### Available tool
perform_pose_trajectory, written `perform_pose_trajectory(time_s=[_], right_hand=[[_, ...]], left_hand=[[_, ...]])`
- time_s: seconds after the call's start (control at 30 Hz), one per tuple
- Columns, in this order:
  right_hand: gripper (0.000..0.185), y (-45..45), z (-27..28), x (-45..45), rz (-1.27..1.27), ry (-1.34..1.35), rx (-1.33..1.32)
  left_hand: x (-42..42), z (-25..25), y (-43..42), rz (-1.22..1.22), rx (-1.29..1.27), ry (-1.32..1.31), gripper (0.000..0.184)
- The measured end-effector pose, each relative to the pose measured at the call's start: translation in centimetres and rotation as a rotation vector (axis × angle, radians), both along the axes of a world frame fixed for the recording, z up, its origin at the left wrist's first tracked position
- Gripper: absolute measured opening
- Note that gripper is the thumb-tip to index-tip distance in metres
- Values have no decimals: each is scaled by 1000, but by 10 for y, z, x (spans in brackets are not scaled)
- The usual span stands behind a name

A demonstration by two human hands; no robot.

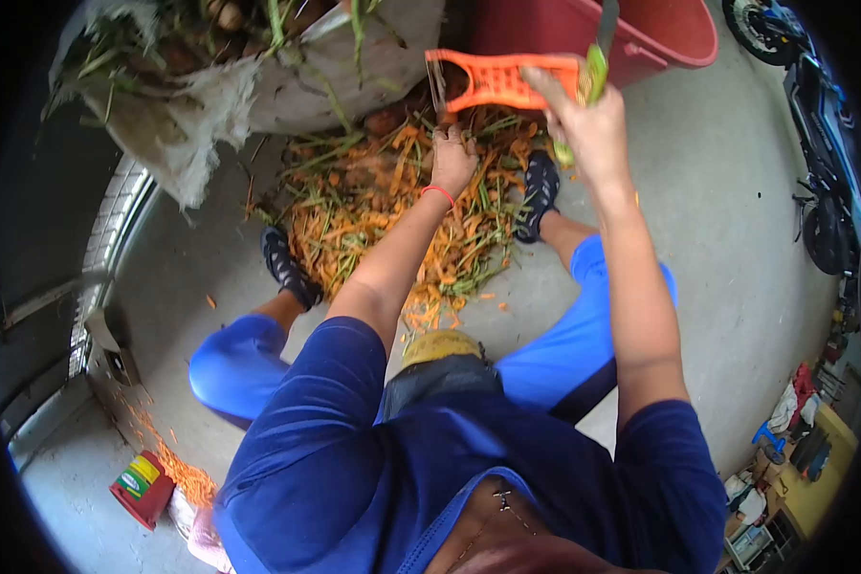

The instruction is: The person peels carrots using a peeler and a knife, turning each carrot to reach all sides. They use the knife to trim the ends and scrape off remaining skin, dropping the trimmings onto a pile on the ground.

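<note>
Right hand [591, 126] has fingers closed around orange peeler [512, 80] and green-handled knife [597, 73], above peelings [392, 206] on floor [727, 191]; left hand [453, 161] near peeler's blade end, can't tell whether its fingers grip anything.

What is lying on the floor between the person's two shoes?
Orange peelings mixed with green stalks lie heaped between the left shoe and right shoe, as the head view shows.

The peeler [521, 81] is orange, the wristband [438, 194] red, the shirt [354, 440] navy, the trousers [562, 330] brighter blue.
</note>
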State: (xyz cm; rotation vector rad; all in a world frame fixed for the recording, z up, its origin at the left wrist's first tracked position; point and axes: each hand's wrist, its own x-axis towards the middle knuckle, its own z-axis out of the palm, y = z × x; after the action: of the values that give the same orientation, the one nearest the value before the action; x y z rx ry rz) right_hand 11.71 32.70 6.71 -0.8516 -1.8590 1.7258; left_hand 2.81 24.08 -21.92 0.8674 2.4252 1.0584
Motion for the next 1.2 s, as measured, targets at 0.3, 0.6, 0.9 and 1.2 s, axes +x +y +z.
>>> perform_pose_trajectory(time_s=[0.3,0.6,0.9,1.2], right_hand=[[17,37,-22,50,-174,-134,52],[14,41,-3,52,-240,-115,138],[17,17,27,29,-98,405,-202],[16,-86,20,-13,385,228,-96]], left_hand=[[-60,-69,89,97,-500,135,51],[-80,-62,81,196,-226,-718,41],[-30,231,-105,-10,797,-1686,52],[-27,267,-222,293,978,-1037,40]])
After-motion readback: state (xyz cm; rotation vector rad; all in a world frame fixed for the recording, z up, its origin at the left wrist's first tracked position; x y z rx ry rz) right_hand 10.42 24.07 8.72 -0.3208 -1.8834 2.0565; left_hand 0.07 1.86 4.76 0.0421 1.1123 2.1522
